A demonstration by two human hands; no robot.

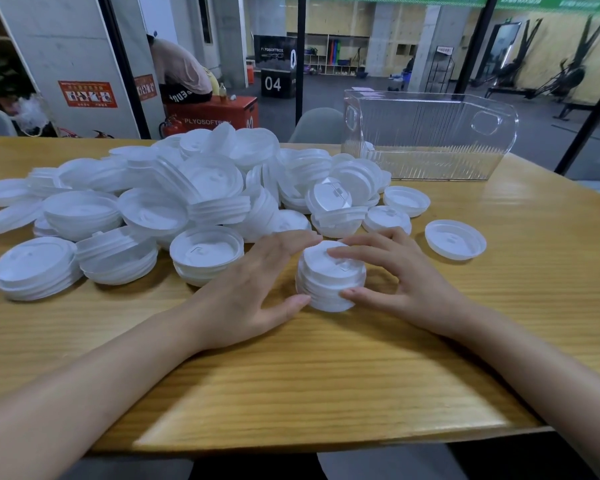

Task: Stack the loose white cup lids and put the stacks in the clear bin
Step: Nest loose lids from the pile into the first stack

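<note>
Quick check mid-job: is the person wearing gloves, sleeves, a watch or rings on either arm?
No. The left hand and right hand are ungloved, with no rings showing. The left forearm and right forearm are uncovered up to the picture's edge: no sleeves, watch or bracelet in view.

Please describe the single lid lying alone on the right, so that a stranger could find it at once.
Start at the clear bin at the table's far right and come toward the near edge. Just right of the right hand lies one white lid, hollow side up. Only it has bare wood all around it.
</note>
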